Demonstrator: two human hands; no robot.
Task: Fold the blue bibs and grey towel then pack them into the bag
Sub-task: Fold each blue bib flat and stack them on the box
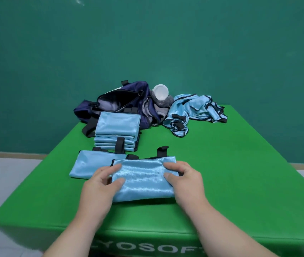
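Note:
A blue bib [143, 179] lies half-folded on the green table [230, 164] in front of me. My left hand [101, 184] grips its left edge, thumb on top and fingers over the fold. At the right edge my right hand [184, 179] holds the bib with curled fingers. Its unfolded part [88, 166] spreads out to the left. Behind it stands a stack of folded blue bibs [117, 132]. The open navy bag [114, 104] lies at the back. A grey towel [161, 106] is bunched beside the bag, and unfolded blue bibs [193, 110] are heaped to the right.
A white cup-like object [160, 92] rests on the grey towel. The table's front edge carries white lettering. A teal wall stands behind the table, and pale floor shows on both sides.

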